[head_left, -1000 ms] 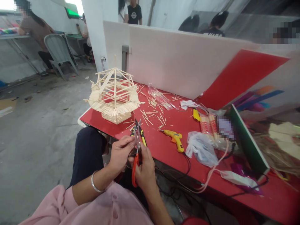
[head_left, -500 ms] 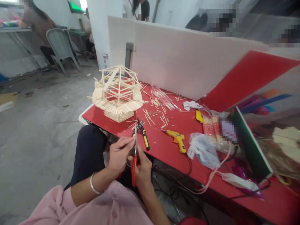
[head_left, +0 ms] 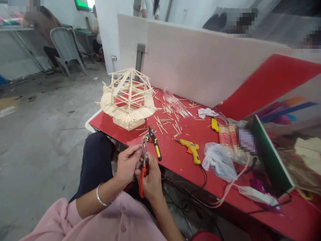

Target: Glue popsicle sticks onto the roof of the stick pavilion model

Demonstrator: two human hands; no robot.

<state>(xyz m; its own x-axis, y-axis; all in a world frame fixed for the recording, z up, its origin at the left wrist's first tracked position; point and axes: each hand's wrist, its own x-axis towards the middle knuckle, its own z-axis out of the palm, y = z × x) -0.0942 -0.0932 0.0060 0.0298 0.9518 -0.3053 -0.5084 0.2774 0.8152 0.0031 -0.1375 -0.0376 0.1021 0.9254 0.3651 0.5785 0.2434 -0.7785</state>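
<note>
My right hand (head_left: pixel 152 179) grips a pair of scissors (head_left: pixel 142 180) by its red handles, blades pointing up and slightly apart. Close beside the blades, my left hand (head_left: pixel 127 165) is closed in a pinch; whatever its fingertips hold is too small to make out. Just beyond my hands, pliers (head_left: pixel 154 144) with black and yellow handles lie at the table's near edge. A wooden stick model (head_left: pixel 129 100) with an open roof frame stands upright at the table's left end. Short wooden sticks (head_left: pixel 167 120) are scattered to its right.
A yellow glue gun (head_left: pixel 190 150) lies on the red table (head_left: pixel 173 154), its cord trailing over the edge. Farther right are a plastic bag (head_left: pixel 218 164), stick packs (head_left: pixel 228 137) and a green board (head_left: pixel 272 157). White panels (head_left: pixel 200 63) rise behind.
The scissor blades have parted from a nearly closed position. Both hands stay close together in front of my body. The view has shifted slightly; the things on the table lie as before.
</note>
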